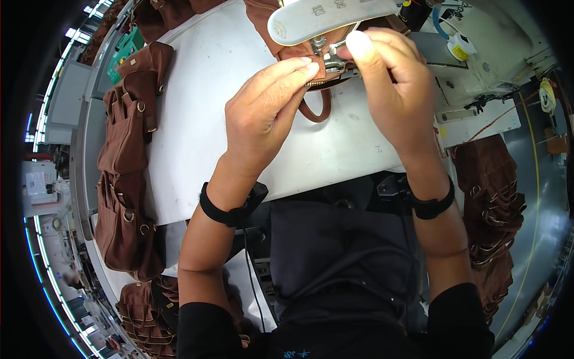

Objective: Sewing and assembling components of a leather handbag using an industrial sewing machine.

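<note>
Item: brown bag [292, 51], at my twelve o'clock under the sewing machine [335, 19]; visible length running eleven to five. Left hand [263, 107]: nearer, pinching its edge, bag toward one. Right hand [397, 90]: beside the presser foot [335, 63], bag toward ten; grip, I cannot tell.

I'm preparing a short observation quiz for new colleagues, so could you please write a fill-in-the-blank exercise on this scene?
1. The left hand touches a bag that is coloured ____.
2. The strap around the left wrist is coloured ____.
3. A row of other bags lies along the ____ side of the white tabletop.
4. Of the two hands, the one nearer the small bottle is the ____ hand.

Missing words: brown; black; left; right.
</note>
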`<state>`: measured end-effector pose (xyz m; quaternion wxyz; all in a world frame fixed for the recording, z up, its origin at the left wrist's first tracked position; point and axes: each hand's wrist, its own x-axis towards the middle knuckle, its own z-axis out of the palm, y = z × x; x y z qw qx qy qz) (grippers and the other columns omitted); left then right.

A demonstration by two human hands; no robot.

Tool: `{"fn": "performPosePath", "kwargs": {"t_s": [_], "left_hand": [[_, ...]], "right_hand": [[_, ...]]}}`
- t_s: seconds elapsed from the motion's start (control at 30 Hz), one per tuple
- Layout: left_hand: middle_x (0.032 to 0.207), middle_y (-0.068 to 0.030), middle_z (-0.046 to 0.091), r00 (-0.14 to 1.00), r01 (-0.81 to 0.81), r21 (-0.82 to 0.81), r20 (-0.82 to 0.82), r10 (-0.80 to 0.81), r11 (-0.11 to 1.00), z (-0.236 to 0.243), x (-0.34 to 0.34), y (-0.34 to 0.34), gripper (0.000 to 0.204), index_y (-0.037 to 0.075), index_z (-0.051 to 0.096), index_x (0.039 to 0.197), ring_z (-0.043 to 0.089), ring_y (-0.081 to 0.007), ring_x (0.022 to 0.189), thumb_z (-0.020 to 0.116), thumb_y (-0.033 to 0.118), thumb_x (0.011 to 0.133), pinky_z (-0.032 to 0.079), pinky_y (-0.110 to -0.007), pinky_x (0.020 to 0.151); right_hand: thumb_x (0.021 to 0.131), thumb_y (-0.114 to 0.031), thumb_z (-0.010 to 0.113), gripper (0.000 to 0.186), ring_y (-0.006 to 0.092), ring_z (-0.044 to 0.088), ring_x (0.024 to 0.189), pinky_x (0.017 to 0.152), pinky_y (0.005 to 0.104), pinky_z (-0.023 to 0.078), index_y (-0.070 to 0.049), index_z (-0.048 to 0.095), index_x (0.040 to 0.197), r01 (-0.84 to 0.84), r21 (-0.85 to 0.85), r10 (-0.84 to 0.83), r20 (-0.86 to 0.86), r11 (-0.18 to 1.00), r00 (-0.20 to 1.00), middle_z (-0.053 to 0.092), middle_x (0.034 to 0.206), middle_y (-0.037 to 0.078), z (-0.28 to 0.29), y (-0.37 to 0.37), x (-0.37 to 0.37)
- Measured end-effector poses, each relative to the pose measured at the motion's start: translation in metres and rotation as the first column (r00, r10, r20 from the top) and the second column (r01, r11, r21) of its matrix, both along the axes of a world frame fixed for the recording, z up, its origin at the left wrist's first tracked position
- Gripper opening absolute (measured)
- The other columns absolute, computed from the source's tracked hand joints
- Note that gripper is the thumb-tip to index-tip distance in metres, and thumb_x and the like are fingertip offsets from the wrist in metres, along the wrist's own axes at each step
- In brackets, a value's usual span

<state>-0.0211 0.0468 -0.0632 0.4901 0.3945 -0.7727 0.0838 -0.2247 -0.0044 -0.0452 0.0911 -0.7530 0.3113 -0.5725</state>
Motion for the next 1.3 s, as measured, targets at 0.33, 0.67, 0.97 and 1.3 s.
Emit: {"fn": "performPosePath", "kwargs": {"t_s": [0.33, 0.67, 0.97, 1.3], "left_hand": [[0.115, -0.0094, 0.081, 0.999, 0.002, 0.041, -0.049, 0.000, 0.999, -0.005, 0.000, -0.002, 0.024, 0.005, 0.081, 0.112, 0.078, -0.0248, 0.104, 0.079, -0.002, 0.089, 0.063, -0.033, 0.089], [0.116, -0.0101, 0.081, 0.995, 0.021, 0.070, -0.097, -0.014, 0.997, -0.003, -0.004, 0.001, 0.024, 0.005, 0.080, 0.114, 0.078, -0.0248, 0.105, 0.078, -0.003, 0.091, 0.063, -0.033, 0.089], [0.121, -0.0105, 0.079, 0.996, -0.065, 0.063, -0.056, 0.069, 0.996, -0.004, -0.010, 0.008, 0.031, 0.006, 0.079, 0.118, 0.077, -0.0273, 0.108, 0.074, -0.006, 0.090, 0.063, -0.036, 0.092], [0.118, -0.0110, 0.080, 0.984, -0.012, 0.088, -0.179, 0.027, 0.996, -0.009, -0.013, 0.008, 0.026, 0.006, 0.079, 0.115, 0.076, -0.0290, 0.114, 0.074, -0.006, 0.092, 0.062, -0.038, 0.099]], "right_hand": [[0.098, -0.015, 0.076, 0.017, 0.0252, 0.068, 0.098, 0.088, 0.0381, 0.051, 0.000, 0.073, 0.093, -0.305, 0.352, 0.139, 0.426, 0.885, 0.894, 0.074, 0.095, 0.008, 0.005, 0.011, 0.012], [0.090, -0.014, 0.076, 0.010, 0.0297, 0.064, 0.112, 0.111, 0.0484, 0.041, -0.011, 0.073, 0.099, 0.338, -0.200, -0.345, -0.003, 0.920, 0.939, 0.071, 0.104, 0.003, -0.016, 0.028, 0.003], [0.106, -0.024, 0.069, 0.026, 0.0060, 0.056, 0.064, 0.059, 0.0226, 0.044, -0.001, 0.074, 0.095, -0.629, 0.576, 0.069, 0.707, 0.522, 0.704, 0.075, 0.088, 0.005, -0.017, 0.057, 0.027], [0.104, -0.014, 0.069, 0.018, 0.0054, 0.056, 0.064, 0.060, 0.0226, 0.045, -0.002, 0.072, 0.091, -0.665, 0.514, -0.080, 0.820, 0.542, 0.567, 0.071, 0.081, 0.004, -0.025, 0.056, 0.045]]}}
